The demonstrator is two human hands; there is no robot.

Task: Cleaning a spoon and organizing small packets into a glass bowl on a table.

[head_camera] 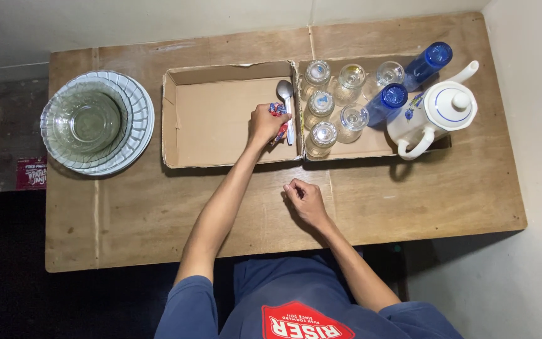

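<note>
My left hand [263, 123] reaches into the left cardboard tray [170, 119] and grips a spoon [285, 94] with a red and blue patterned handle; its silver bowl points toward the far side. My right hand [305, 199] rests on the wooden table [409, 201] just in front of the trays, fingers curled, holding nothing. The spoon lies against the divide between the two trays.
The right cardboard tray [377, 147] holds several clear glasses [321, 103], two blue glasses [391, 99] and a white teapot [437, 113] with blue trim. A stack of glass bowls and plates [95, 122] stands at the table's left end. A wall runs along the right.
</note>
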